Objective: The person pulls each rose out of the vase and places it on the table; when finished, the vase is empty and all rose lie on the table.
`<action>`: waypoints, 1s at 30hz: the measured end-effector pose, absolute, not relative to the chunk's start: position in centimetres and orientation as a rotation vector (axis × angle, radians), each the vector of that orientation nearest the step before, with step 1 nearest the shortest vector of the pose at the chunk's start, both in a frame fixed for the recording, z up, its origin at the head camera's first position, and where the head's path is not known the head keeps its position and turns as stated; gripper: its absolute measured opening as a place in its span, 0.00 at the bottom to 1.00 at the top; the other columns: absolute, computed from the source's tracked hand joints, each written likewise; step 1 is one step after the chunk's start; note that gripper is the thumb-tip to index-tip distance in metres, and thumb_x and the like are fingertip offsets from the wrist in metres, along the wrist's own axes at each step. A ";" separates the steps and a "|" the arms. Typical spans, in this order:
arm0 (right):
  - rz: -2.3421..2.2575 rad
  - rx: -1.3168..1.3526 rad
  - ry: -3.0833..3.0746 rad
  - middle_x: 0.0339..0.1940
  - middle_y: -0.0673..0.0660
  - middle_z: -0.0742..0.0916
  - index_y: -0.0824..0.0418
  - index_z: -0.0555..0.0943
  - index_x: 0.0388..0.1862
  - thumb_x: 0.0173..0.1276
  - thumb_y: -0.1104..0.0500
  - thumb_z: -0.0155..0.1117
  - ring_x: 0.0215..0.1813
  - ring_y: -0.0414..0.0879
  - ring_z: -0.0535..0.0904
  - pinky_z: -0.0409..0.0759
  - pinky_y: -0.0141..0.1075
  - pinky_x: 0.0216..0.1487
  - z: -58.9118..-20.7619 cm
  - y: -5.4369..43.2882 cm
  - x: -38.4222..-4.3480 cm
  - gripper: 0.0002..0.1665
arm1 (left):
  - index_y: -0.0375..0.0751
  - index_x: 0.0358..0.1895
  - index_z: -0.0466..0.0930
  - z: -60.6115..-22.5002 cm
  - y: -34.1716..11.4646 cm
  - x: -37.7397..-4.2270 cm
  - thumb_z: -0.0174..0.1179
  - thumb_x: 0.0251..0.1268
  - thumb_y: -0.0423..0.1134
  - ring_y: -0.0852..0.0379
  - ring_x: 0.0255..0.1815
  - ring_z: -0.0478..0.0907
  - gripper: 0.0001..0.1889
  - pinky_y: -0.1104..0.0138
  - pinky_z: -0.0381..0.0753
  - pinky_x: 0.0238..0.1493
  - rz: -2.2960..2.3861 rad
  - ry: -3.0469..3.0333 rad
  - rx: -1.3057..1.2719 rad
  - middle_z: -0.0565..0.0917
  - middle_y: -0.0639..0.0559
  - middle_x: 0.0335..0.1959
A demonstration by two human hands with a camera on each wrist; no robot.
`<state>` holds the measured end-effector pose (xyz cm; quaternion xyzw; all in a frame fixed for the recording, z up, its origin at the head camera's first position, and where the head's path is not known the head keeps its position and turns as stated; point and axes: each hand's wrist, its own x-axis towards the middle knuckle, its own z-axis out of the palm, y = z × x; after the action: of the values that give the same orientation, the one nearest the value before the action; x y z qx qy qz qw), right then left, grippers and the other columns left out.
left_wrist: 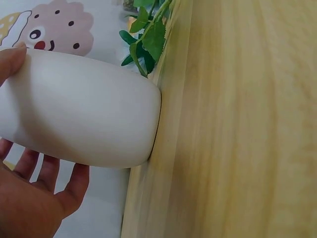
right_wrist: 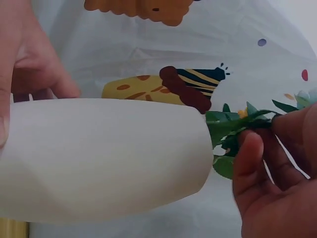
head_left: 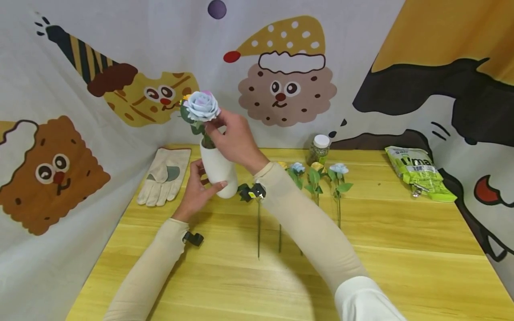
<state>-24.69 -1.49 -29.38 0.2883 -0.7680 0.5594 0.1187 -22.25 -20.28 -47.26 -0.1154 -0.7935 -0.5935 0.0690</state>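
A white vase (head_left: 220,171) stands on the table, its base against the wood in the left wrist view. My left hand (head_left: 196,191) holds the vase's lower part, thumb on one side and fingers on the other. Above the mouth is a pale blue rose (head_left: 202,106) with lilac-tinged petals, its stem reaching down into the vase. My right hand (head_left: 237,138) pinches this rose just below its bloom. Behind it peeks a yellow flower (head_left: 186,98). Green leaves (right_wrist: 223,126) crowd the mouth in the right wrist view; the stem ends inside are hidden.
Several flowers lie on the table right of the vase, among them a blue one (head_left: 339,168) and a yellow one (head_left: 316,166), partly behind my right forearm. Gloves (head_left: 164,176) lie at left. A lidded jar (head_left: 319,149) and a green bag (head_left: 419,174) sit toward the back right.
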 end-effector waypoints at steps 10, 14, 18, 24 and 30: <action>1.878 0.815 -1.988 0.57 0.62 0.88 0.67 0.82 0.66 0.73 0.67 0.64 0.52 0.48 0.86 0.88 0.37 0.50 -28.7 0.2 -23.5 0.23 | 0.45 0.77 0.54 -47.3 -20.4 -22.2 0.76 0.64 0.44 0.42 0.70 0.70 0.46 0.44 0.74 0.67 -1.771 -2.403 -0.346 0.66 0.43 0.72; 1.950 0.806 -1.876 0.58 0.64 0.88 0.69 0.81 0.66 0.73 0.68 0.64 0.50 0.47 0.87 0.89 0.38 0.45 -28.6 1.0 -23.2 0.23 | 0.44 0.76 0.55 -47.2 -20.3 -22.2 0.76 0.63 0.43 0.40 0.69 0.69 0.45 0.44 0.73 0.67 -1.781 -2.395 -0.344 0.67 0.42 0.71; 1.972 0.795 -1.753 0.53 0.68 0.88 0.72 0.79 0.64 0.73 0.71 0.64 0.43 0.46 0.87 0.87 0.38 0.35 -28.5 2.0 -22.9 0.21 | 0.43 0.76 0.55 -47.1 -20.3 -22.2 0.77 0.62 0.41 0.39 0.69 0.69 0.45 0.44 0.74 0.67 -1.789 -2.385 -0.335 0.67 0.42 0.70; 1.972 0.755 -1.603 0.47 0.68 0.88 0.76 0.77 0.62 0.75 0.72 0.62 0.41 0.44 0.88 0.85 0.35 0.32 -28.6 3.7 -22.9 0.19 | 0.41 0.78 0.53 -47.3 -20.2 -22.2 0.76 0.61 0.37 0.39 0.70 0.68 0.47 0.42 0.72 0.67 -1.784 -2.382 -0.329 0.66 0.41 0.72; 2.056 0.699 -1.378 0.43 0.48 0.90 0.71 0.79 0.57 0.75 0.74 0.59 0.38 0.42 0.88 0.84 0.32 0.29 -28.8 5.4 -22.6 0.14 | 0.41 0.76 0.55 -47.4 -20.3 -22.3 0.77 0.61 0.39 0.41 0.69 0.70 0.46 0.43 0.73 0.67 -1.784 -2.371 -0.347 0.67 0.41 0.70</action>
<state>-22.56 5.44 -28.85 0.2609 -0.5142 0.7672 0.2811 -22.27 -20.32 -47.37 -0.1159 -0.7914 -0.5953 0.0768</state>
